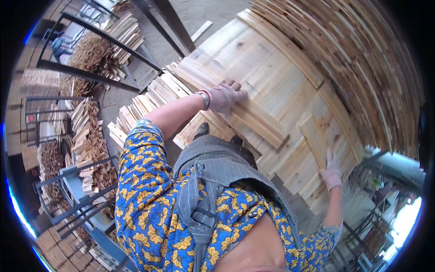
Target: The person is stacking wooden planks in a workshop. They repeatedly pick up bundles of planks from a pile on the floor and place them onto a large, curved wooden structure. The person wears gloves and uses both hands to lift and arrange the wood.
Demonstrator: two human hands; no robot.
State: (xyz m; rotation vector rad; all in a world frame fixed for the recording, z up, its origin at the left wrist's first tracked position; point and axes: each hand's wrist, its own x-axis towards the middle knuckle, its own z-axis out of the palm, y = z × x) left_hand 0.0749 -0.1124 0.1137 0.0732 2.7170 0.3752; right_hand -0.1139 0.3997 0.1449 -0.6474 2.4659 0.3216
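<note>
My left hand (224, 96), in a pale pinkish work glove, is closed over the edge of a long narrow wooden board (260, 122). This board lies slantwise across a layer of flat planks (272, 68) laid side by side. On the right, my right hand (331, 173), gloved too and slightly blurred, grips the near end of a shorter board (312, 138) between thumb and fingers. That board rests on or just above the planks; which of the two I cannot tell.
Beyond the planks to the right rises a tall stack of boards (358, 59). Loose strips (156, 93) lie at their left side. Dark metal rack bars (104, 41) stand to the left, with several wood piles (88, 145) behind. A person (59, 47) is far left.
</note>
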